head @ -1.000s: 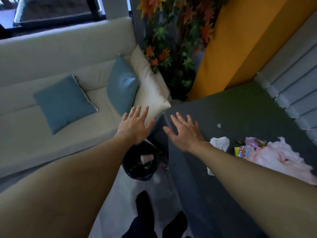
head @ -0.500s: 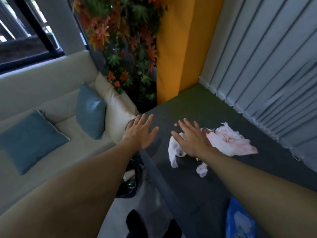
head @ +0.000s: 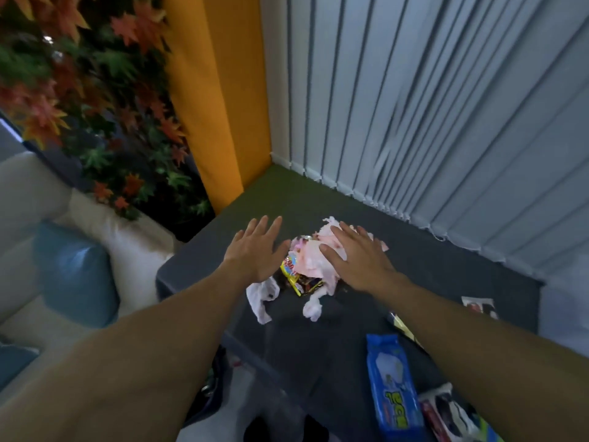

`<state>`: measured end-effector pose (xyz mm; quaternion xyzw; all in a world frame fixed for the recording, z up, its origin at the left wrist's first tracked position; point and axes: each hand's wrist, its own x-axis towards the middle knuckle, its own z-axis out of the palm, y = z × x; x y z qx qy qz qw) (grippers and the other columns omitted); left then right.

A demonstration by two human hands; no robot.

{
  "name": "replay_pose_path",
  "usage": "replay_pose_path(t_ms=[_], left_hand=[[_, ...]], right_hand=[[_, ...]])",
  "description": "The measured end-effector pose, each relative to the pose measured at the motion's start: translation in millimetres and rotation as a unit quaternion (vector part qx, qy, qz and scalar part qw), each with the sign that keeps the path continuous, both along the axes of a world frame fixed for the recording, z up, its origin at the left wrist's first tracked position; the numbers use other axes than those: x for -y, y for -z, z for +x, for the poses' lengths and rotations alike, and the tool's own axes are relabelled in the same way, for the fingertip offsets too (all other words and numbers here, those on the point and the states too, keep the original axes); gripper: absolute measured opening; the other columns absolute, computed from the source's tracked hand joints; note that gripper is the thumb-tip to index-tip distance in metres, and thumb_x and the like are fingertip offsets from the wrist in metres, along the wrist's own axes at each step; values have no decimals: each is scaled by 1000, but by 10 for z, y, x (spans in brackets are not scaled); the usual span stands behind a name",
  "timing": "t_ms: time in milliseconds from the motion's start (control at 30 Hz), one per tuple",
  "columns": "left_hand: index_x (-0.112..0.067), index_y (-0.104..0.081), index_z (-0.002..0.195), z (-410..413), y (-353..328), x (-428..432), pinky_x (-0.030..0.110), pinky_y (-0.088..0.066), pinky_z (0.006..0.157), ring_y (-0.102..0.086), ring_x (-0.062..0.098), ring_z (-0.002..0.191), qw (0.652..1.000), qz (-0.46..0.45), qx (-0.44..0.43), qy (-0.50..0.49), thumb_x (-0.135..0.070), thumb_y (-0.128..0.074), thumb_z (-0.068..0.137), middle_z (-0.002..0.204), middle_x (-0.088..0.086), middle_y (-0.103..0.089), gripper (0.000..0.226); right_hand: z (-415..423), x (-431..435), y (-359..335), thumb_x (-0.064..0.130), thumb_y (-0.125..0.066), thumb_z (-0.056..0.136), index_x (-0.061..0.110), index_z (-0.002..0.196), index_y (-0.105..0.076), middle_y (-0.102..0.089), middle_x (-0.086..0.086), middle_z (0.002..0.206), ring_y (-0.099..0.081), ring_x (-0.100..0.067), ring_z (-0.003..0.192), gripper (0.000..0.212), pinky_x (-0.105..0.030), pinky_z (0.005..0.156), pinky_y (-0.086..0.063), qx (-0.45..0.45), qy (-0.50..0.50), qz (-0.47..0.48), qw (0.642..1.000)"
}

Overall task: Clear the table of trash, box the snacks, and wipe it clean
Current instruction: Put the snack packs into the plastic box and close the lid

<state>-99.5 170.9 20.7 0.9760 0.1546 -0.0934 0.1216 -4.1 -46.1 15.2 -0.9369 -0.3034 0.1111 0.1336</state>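
A pile of trash lies on the dark table (head: 318, 339): a crumpled pink plastic bag (head: 310, 260), a yellow snack wrapper (head: 294, 277) and white crumpled tissues (head: 261, 296) with another tissue (head: 313, 307) beside them. My left hand (head: 255, 250) hovers with straight fingers just left of the pile. Fingers spread, my right hand (head: 357, 256) is over the pink bag; whether it touches the bag is unclear. Neither hand holds anything.
A blue wet-wipe pack (head: 393, 387) and a dark snack packet (head: 449, 416) lie near the table's front right. Another packet (head: 479, 306) sits at the right edge. Vertical blinds (head: 446, 122) back the table. A sofa with a blue cushion (head: 73, 272) stands left.
The view has swung right from the sofa and bin toward the table. Both hands have moved forward over the trash pile, the right hand now above the pink bag.
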Motion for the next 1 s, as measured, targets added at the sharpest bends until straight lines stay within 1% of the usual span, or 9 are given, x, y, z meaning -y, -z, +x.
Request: replay_pose_path(t_ms=[133, 233, 300, 567, 700, 800, 900, 1000], left_hand=[[-29, -1, 159, 247, -57, 206, 49, -11, 123, -1, 28, 154, 998, 5, 0, 62, -62, -18, 100, 167, 6, -3, 69], [-31, 0, 159, 410, -97, 387, 50, -9, 122, 0, 28, 154, 994, 6, -1, 107, -62, -16, 100, 168, 5, -2, 68], [-31, 0, 159, 487, -107, 493, 50, -9, 122, 0, 27, 154, 990, 6, -1, 138, -61, -16, 101, 168, 4, -1, 68], [-31, -3, 159, 667, -87, 815, 49, -10, 121, -2, 27, 154, 971, -5, 3, 240, -58, -19, 102, 168, 4, -5, 66], [-31, -3, 159, 706, -80, 1030, 49, -11, 122, -2, 27, 154, 959, -16, 0, 283, -58, -19, 102, 168, 3, -4, 66], [-30, -3, 160, 718, -58, 1211, 48, -13, 123, -3, 27, 154, 951, -33, -6, 307, -58, -22, 102, 168, 4, -4, 67], [-30, -4, 160, 712, -26, 1414, 49, -15, 122, -4, 26, 154, 943, -40, -2, 331, -60, -25, 101, 168, 5, -5, 69], [-31, -3, 159, 692, 24, 1618, 48, -17, 122, -5, 25, 154, 935, -41, -3, 353, -62, -26, 100, 168, 3, -5, 70]], right_hand=[[-7, 328, -71, 65, -25, 97, 29, 152, -26, -20, 2, 163, -18, -30, 148, 66, -58, 116, -19, 17, 44, -3, 999], [-45, 542, -102, 65, -27, 97, 30, 151, -29, -21, 0, 163, -19, -32, 148, 65, -62, 114, -22, 12, 86, 2, 996], [-85, 667, -110, 66, -26, 96, 31, 151, -28, -21, 1, 163, -18, -31, 148, 65, -62, 114, -22, 9, 115, 3, 993], [-365, 1103, -128, 67, -28, 95, 28, 153, -28, -23, 0, 162, -19, -28, 148, 70, -57, 116, -23, 6, 234, 13, 972], [-569, 1325, -127, 64, -33, 96, 26, 153, -29, -25, 0, 162, -20, -28, 148, 68, -51, 118, -23, 10, 289, 14, 957], [-749, 1500, -115, 62, -34, 97, 26, 152, -31, -27, -1, 161, -23, -27, 147, 66, -50, 118, -23, 16, 321, 10, 947], [-904, 1681, -121, 62, -36, 96, 25, 150, -34, -33, -2, 158, -27, -25, 146, 65, -52, 116, -27, 23, 346, 17, 938], [-1000, 1864, -121, 60, -36, 96, 27, 147, -37, -39, 1, 154, -33, -23, 142, 61, -51, 112, -33, 39, 364, 22, 930]])
